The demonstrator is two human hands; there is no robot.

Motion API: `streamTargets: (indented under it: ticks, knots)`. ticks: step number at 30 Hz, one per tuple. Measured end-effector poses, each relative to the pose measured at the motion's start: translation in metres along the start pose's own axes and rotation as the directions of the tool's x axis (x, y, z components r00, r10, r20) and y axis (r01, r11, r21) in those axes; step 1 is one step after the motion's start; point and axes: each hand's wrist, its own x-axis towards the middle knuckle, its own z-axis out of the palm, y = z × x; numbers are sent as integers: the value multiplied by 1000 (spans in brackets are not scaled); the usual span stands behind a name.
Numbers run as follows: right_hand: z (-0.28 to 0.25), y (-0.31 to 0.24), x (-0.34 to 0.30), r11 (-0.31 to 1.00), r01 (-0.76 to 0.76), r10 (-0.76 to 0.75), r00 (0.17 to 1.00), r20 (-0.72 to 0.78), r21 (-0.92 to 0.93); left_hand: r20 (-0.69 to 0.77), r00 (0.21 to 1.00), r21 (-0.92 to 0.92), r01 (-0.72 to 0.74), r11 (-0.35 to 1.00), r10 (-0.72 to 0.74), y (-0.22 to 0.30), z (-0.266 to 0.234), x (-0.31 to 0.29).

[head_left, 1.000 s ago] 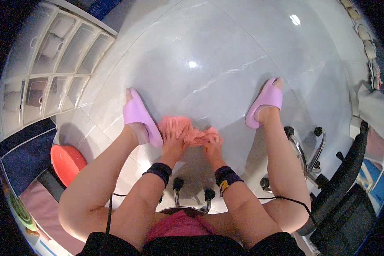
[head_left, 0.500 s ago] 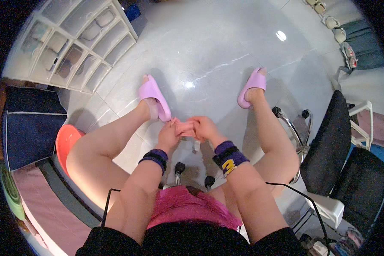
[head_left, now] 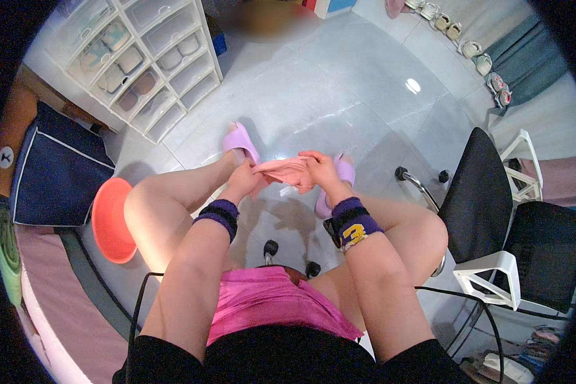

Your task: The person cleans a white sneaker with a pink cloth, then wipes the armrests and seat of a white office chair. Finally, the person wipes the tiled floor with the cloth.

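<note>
A thin salmon-pink cloth garment (head_left: 283,171) hangs stretched between my two hands above the floor. Its exact kind does not show. A small white label-like strip (head_left: 288,191) hangs below its lower edge. My left hand (head_left: 240,179) is closed on the garment's left end, fingers pinched into the fabric. At the opposite end, my right hand (head_left: 324,174) grips the cloth with the thumb and fingers around it. Beyond the hands are my feet in lilac slippers (head_left: 242,143); the right slipper (head_left: 344,170) is partly hidden behind my right hand.
At left stand a clear-drawer shoe cabinet (head_left: 166,70), a navy fabric box (head_left: 61,169) and an orange-red basin (head_left: 112,221) beside my left leg. On the right are a black office chair (head_left: 477,205) and a white folding stool (head_left: 521,169). Shoes (head_left: 470,50) line the far right wall.
My hands have moved farther forward and apart, spreading the bunched garment wider. My right foot has come inward, toward the left one. The whole view has shifted slightly.
</note>
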Motion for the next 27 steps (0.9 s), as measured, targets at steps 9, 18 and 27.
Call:
streamTargets:
  ticks: [9, 18, 27]
  knots:
    - [-9, 80, 27, 988, -152, 152, 987, -56, -11, 271, 957, 23, 101, 995, -103, 8, -19, 19]
    - [15, 145, 61, 918, -341, 331, 940, 86, 203, 263, 962, 179, 21, 984, -68, -8, 3, 96]
    - [60, 125, 101, 714, -594, 548, 804, 231, 371, 225, 965, 279, 72, 958, -138, -29, 8, 197]
